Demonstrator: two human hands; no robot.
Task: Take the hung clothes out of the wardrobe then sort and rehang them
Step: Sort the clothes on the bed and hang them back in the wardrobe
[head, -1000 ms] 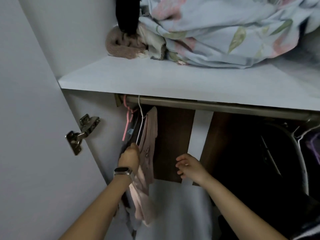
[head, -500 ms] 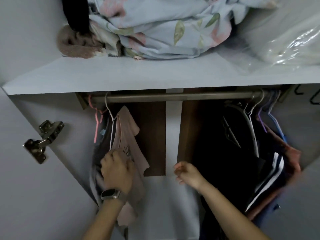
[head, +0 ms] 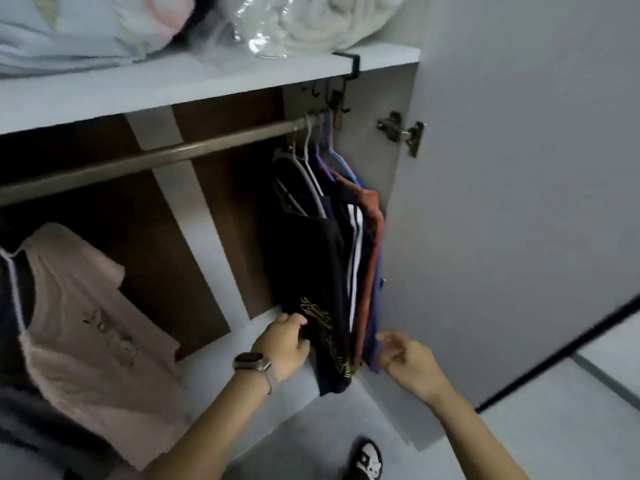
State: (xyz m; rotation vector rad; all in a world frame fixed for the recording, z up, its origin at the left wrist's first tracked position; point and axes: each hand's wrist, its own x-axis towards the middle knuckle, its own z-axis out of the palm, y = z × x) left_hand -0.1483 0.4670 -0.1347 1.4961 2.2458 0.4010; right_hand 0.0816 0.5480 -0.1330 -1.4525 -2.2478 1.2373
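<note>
Both hands reach forward: left hand touching black shirt, right hand spread.

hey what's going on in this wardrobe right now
A person is sorting hung clothes. Both hands are at the bunch on the right end of the rail: the left hand touches the black shirt with gold print, and the right hand reaches with loose fingers toward the blue garment on the far side. Nothing is lifted off yet. A pink shirt hangs at the left.
</note>
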